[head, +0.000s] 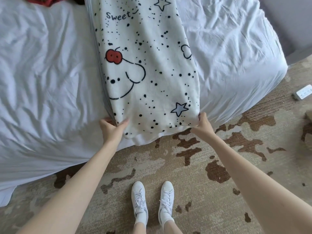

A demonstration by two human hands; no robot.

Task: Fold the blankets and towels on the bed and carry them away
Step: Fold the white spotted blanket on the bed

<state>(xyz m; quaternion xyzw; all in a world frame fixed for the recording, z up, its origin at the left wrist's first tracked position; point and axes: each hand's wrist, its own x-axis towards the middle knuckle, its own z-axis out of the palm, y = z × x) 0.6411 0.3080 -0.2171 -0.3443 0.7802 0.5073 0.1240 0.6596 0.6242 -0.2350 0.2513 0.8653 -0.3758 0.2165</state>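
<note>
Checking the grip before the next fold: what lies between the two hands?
In the head view, the near edge of the spotted blanket spans from left hand to right hand, overhanging the bed; each hand grips a corner.

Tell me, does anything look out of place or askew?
Only one thing: a power strip lies loose on the carpet beside the bed, a possible trip risk. The blanket looks neatly laid.

blanket: 1. bed: 1. hands: 2 (left hand, right hand). white shoes: 2. power strip: 1. red fabric item: 1.
</note>
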